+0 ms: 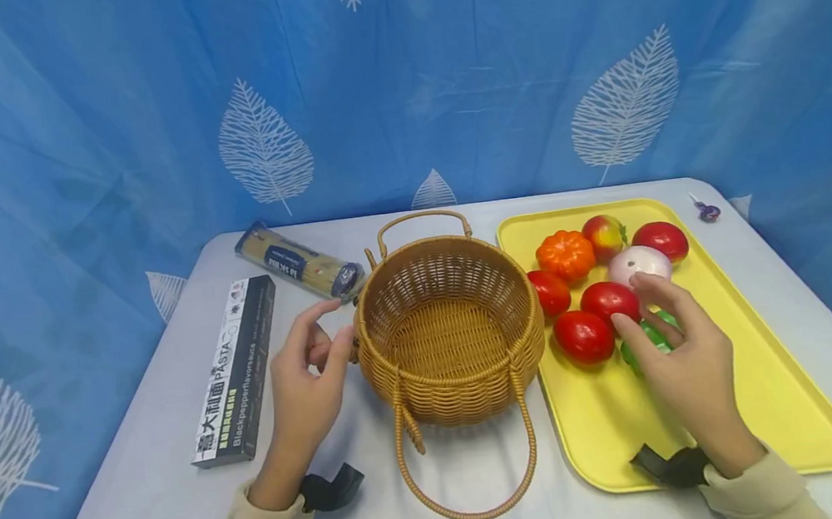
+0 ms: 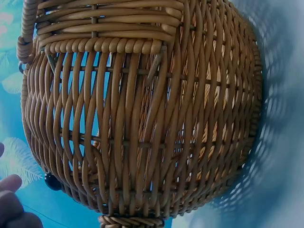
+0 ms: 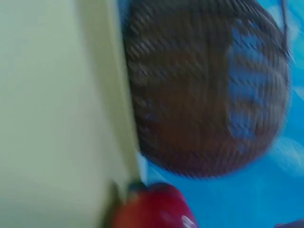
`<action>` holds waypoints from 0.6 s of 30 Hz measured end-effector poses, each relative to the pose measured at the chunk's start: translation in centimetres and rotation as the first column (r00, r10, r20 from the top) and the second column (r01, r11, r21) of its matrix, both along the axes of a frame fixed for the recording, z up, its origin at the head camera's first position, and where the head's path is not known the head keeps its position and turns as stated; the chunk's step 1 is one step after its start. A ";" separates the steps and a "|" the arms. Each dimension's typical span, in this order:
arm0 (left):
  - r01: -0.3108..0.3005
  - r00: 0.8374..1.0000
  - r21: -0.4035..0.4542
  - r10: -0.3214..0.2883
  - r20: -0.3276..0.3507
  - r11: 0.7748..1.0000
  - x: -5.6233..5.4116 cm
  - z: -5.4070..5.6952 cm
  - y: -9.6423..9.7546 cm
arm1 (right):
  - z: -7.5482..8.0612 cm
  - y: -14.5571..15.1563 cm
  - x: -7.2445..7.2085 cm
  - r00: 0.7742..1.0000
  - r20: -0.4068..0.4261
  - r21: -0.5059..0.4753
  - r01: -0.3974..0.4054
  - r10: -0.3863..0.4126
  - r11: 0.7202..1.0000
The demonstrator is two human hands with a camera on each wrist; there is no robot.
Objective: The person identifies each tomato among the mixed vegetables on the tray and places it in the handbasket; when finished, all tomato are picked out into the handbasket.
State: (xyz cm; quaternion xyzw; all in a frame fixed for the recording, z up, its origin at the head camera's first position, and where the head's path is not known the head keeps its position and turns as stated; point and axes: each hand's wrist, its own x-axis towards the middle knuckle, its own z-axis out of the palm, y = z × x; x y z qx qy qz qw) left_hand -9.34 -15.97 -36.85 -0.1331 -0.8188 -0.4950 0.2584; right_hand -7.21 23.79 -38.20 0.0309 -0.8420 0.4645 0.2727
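A brown wicker basket (image 1: 448, 336) stands in the middle of the table, its front handle folded down and the back one up. My left hand (image 1: 305, 395) is at the basket's left side, thumb and index finger apart, holding nothing. Its fingers (image 2: 12, 209) show at the edge of the left wrist view, beside the weave. Over the yellow tray (image 1: 760, 393), my right hand (image 1: 697, 366) hovers with thumb and fingers spread. Near its fingertips lie a red tomato-like fruit (image 1: 608, 299), another red one (image 1: 583, 339) and a partly hidden green piece (image 1: 653, 339).
Also on the tray are an orange pumpkin (image 1: 566, 255), a red-yellow fruit (image 1: 604, 235), a pale bulb (image 1: 636, 262) and more red fruit (image 1: 660, 241). A pasta box (image 1: 235, 377) and a pasta packet (image 1: 299, 261) lie left. A lollipop (image 1: 708, 212) lies far right.
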 end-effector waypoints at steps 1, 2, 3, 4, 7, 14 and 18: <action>0.008 1.000 0.025 -0.009 0.011 1.000 0.1 -0.1 0.0 | -0.3 -0.3 0.0 1.000 0.009 -0.003 -0.019 0.019 1.000; 0.018 1.000 0.046 -0.019 0.021 0.999 0.1 -0.3 -0.1 | -0.7 -0.5 0.0 0.999 0.017 -0.004 -0.036 0.036 0.999; 0.030 0.999 0.066 -0.032 0.031 0.997 0.2 -0.4 -0.1 | -1.0 -0.7 -0.1 0.998 0.024 -0.006 -0.054 0.054 0.999; 0.047 0.998 0.086 -0.051 0.043 0.995 0.2 -0.6 -0.1 | -1.1 -0.8 -0.1 0.997 0.032 -0.011 -0.066 0.067 0.998; 0.105 0.991 0.127 -0.114 0.066 0.986 0.2 -0.9 0.0 | -1.4 -1.0 -0.2 0.995 0.049 -0.020 -0.081 0.082 0.996; 0.185 0.978 0.109 -0.193 0.072 0.977 0.3 -1.6 0.6 | -1.4 -1.1 -0.1 0.991 0.089 -0.028 -0.100 0.102 0.995; 0.183 0.980 0.092 -0.189 0.057 0.979 0.3 -1.8 0.8 | -1.9 -1.2 -0.2 0.987 0.103 -0.009 -0.122 0.122 0.993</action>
